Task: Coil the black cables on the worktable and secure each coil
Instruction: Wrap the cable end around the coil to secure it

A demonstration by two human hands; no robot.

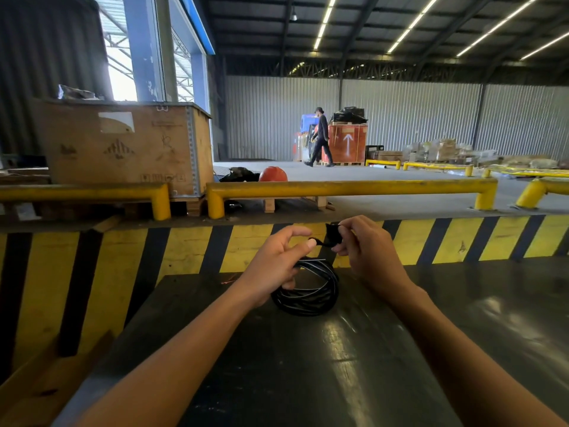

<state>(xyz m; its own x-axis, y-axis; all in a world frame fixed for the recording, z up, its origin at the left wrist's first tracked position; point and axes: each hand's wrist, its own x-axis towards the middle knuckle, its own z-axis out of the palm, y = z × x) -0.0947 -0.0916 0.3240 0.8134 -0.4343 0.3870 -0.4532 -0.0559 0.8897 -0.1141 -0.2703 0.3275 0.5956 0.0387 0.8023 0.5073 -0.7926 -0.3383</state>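
Observation:
A coil of black cable (311,291) hangs just above the dark worktable (308,365), near its far edge. My left hand (274,266) grips the coil's left side with its lower fingers, while thumb and forefinger pinch one end of a short black strap (323,241). My right hand (366,251) pinches the strap's other end above the coil. The strap stretches between both hands; how it wraps the coil is hidden by my fingers.
A yellow-and-black striped kerb (184,254) runs behind the table. Yellow guard rails (348,188) stand beyond it, with a wooden crate (123,146) at left. A person (321,137) walks far off by a red crate (348,143).

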